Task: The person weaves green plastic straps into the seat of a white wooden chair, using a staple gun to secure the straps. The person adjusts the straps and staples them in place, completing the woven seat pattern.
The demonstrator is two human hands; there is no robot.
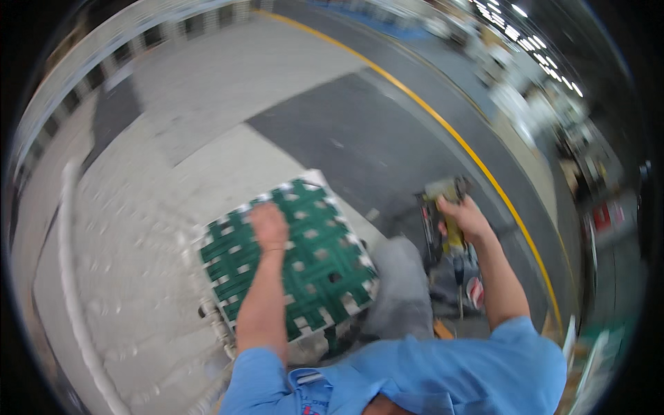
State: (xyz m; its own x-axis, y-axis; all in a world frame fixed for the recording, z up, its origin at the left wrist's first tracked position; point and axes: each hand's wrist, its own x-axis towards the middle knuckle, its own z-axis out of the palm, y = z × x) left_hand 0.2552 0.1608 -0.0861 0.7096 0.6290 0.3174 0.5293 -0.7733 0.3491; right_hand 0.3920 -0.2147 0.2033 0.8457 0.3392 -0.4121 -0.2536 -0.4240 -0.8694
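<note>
A square frame (361,235) with a pale rim, woven across with dark green webbing straps (321,259), sits in front of me to the left, tilted, beside my grey-clad knee. Over its far left part is my left hand (268,227), back upward and blurred. Its fingertips are hidden, so whether it grips a strap does not show. Off to the right, clear of the frame, my right hand (465,218) is closed round the handle of a yellowish and black air stapler or nailer (451,232). A hose fitting (460,270) hangs from the handle's lower end.
A white tubular bar (69,235) curves along the left. Grey and pale mats (332,131) cover the floor, and a yellow line (449,128) runs across to the right. White stacked structures (138,38) stand at the far left. Blurred goods (512,104) line the far right.
</note>
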